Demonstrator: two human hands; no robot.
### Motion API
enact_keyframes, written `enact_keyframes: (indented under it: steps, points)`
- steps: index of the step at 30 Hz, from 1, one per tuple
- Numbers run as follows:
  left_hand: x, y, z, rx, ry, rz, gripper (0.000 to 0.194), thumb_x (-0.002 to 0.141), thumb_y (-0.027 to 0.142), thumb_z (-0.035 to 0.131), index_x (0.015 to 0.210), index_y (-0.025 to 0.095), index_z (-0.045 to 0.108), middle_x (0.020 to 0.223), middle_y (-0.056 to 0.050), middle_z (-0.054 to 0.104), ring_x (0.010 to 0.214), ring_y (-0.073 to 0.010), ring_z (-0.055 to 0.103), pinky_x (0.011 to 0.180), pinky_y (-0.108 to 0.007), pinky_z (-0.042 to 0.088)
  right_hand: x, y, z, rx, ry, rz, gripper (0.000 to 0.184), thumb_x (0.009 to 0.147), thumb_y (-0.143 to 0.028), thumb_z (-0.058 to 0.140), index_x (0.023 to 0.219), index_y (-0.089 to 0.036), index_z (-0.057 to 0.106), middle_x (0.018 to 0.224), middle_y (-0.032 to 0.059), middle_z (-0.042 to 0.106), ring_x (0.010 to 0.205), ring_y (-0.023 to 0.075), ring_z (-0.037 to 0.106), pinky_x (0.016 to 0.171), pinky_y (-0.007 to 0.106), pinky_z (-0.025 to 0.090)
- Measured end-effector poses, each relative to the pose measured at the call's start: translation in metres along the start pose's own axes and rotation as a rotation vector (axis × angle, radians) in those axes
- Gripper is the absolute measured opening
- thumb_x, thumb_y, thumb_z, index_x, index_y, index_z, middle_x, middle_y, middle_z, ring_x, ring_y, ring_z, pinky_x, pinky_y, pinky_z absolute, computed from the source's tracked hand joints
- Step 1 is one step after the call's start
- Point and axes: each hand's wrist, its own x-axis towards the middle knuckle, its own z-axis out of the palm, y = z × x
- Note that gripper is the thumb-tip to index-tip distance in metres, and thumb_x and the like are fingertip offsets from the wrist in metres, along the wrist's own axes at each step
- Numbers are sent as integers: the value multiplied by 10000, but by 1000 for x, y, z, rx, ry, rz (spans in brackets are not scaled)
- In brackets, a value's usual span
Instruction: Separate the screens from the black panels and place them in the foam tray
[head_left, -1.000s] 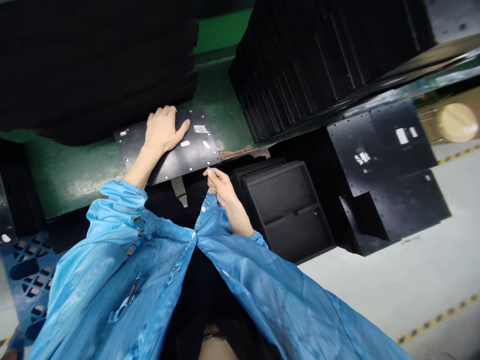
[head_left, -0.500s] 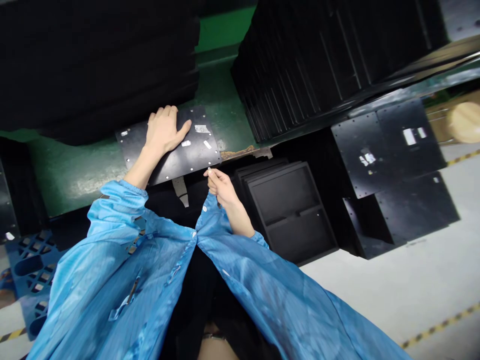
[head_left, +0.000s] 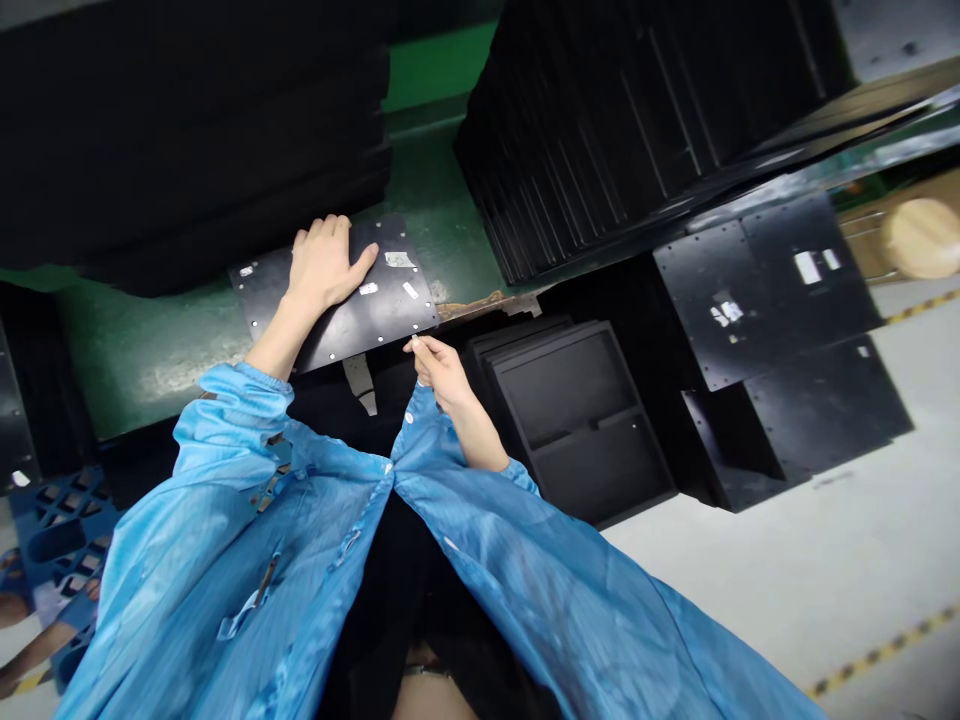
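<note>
Apparently steadying | your left hand [head_left: 322,264] lay open on the plate [head_left: 384,308] | right hand [head_left: 441,372] pinched closed near its edge, contents unclear | next likely called for steady pressure

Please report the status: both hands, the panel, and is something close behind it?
Left hand flat on black panel; right hand pinched closed near its edge, contents unclear. Panel on green bench. Dark stack close behind.

No readable text, only illegible white labels [head_left: 399,259] on black panels [head_left: 352,325]
</note>
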Motion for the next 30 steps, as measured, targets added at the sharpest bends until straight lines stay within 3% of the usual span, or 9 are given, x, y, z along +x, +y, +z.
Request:
enact_keyframes:
  steps: [4, 10, 12, 14, 17, 20, 25, 27, 30]
  points:
    - [1, -3, 3, 6, 19, 15, 766, 1062, 773, 316, 1450, 180, 607, 1408, -234, 692, 1436, -467, 568, 1191, -613, 424, 0, -1, 0, 42, -29, 45, 557, 877, -755, 795, 995, -216, 716, 578, -109, 313, 500, 80, 176, 476, 260, 144]
    - [1, -1, 0, 18, 16, 21, 744, 1074, 745, 325, 1432, 161, 617, 1399, -241, 693, 1413, -468, 582, 1180, -621, 436, -10, -8, 4, -422, 186, -293, 429, 1041, -617, 654, 1016, -214, 800, 940, 51, 735, 861, 192, 645, 738, 288, 479]
    - [1, 0, 0, 21, 13, 21, 740, 1077, 734, 321, 1427, 154, 619, 1403, -247, 689, 1411, -473, 583, 1179, -629, 436, -9, -8, 3, -376, 172, -255, 440, 1025, -635, 672, 1010, -212, 794, 856, 37, 696, 787, 176, 612, 686, 280, 460]
    - [1, 0, 0, 18, 12, 20, 743, 1077, 733, 318, 1436, 153, 615, 1413, -249, 684, 1421, -476, 575, 1186, -637, 429, -4, -7, 1, -180, 69, -111, 498, 958, -704, 726, 974, -207, 760, 649, -36, 507, 573, 118, 413, 535, 259, 328]
    - [1, -1, 0, 8, 13, 21, 748, 1073, 737, 320, 1453, 161, 607, 1423, -247, 682, 1437, -477, 565, 1196, -643, 420, 2, -6, -2, 71, -90, 89, 580, 854, -779, 795, 977, -218, 713, 571, -117, 284, 500, 82, 157, 464, 249, 145]
    - [1, -3, 1, 13, 10, 24, 750, 1075, 732, 316, 1455, 156, 609, 1416, -248, 686, 1431, -473, 572, 1194, -637, 424, 0, -7, 1, 0, -16, 6, 545, 877, -742, 799, 953, -206, 734, 583, -95, 329, 518, 86, 215, 481, 251, 178]
    - [1, -2, -1, 26, -1, 15, 768, 1075, 736, 299, 1451, 141, 608, 1415, -258, 683, 1422, -469, 581, 1194, -615, 429, -10, -7, 9, -355, 205, -278, 464, 1023, -649, 669, 1002, -205, 803, 852, 32, 674, 744, 153, 539, 654, 279, 418]
    - [1, -2, -2, 27, -3, 18, 777, 1073, 742, 292, 1450, 140, 606, 1413, -260, 682, 1416, -472, 585, 1192, -616, 430, -9, -5, 8, -308, 183, -242, 472, 1005, -665, 688, 1002, -206, 797, 819, 22, 652, 701, 141, 507, 617, 274, 393]
    - [0, -2, -2, 34, -7, 20, 786, 1072, 744, 279, 1450, 137, 605, 1411, -264, 682, 1406, -476, 590, 1186, -619, 434, -1, -4, 3, -41, 7, -22, 540, 912, -743, 761, 979, -207, 751, 603, -78, 381, 525, 92, 244, 489, 259, 194]
